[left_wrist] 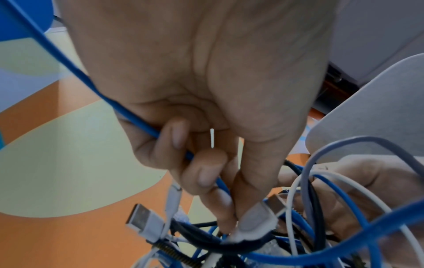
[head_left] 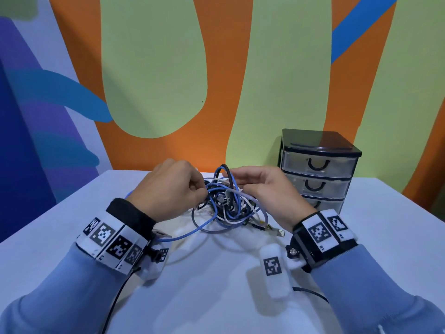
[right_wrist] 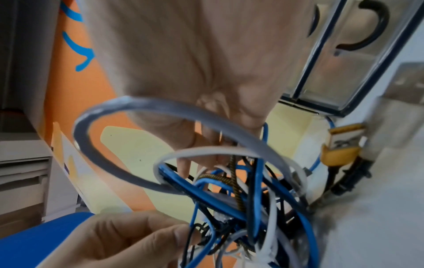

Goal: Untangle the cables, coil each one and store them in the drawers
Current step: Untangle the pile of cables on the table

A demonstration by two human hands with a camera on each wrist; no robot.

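A tangle of blue, white, grey and black cables [head_left: 226, 203] lies mid-table, partly lifted between my hands. My left hand [head_left: 202, 189] is curled round a blue cable [left_wrist: 128, 108] that runs through its fist, and its fingertips [left_wrist: 231, 215] pinch strands beside a grey plug [left_wrist: 259, 217]. My right hand [head_left: 240, 182] holds the tangle from the right, its fingers [right_wrist: 201, 154] reaching into the loops under a grey cable loop [right_wrist: 137, 107]. The black three-drawer unit [head_left: 317, 169] stands behind my right hand, all drawers closed.
The white table [head_left: 212, 273] meets an orange and green wall at the back. A metal plug [head_left: 279, 232] lies near my right wrist. A gold connector [right_wrist: 341, 145] and a white USB plug [left_wrist: 142, 219] stick out of the tangle.
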